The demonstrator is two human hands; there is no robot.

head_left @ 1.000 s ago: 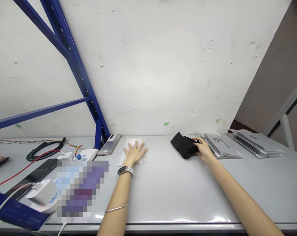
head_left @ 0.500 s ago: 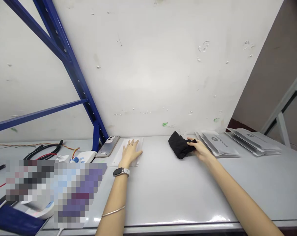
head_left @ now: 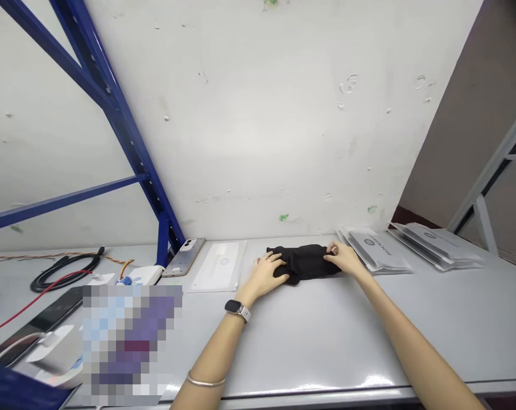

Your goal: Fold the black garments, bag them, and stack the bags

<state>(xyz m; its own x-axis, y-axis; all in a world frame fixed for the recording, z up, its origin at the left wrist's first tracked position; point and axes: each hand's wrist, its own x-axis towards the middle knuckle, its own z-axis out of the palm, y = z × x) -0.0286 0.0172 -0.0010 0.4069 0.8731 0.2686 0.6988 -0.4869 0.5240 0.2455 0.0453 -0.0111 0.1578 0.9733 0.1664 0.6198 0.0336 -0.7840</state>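
A piece of soft black cloth lies stretched sideways on the grey tabletop, bunched towards its left end. My left hand, with a smartwatch on its wrist, has its fingers and thumb closed on that bunched end. At the other end my right hand pinches the cloth's edge between thumb and fingers. The cloth's exact kind does not show. To the left of my left hand, a frosted clear plastic bag with a printed round logo lies flat.
Filled frosted bags lie in two groups at the right. A phone rests beside the blue rack post. Further left are a white power strip, cables and a blurred patch. The white wall stands behind.
My left hand has left the plastic bag and moved right onto the black cloth. The cloth, folded before and held by my right hand, is now spread wider to the left.
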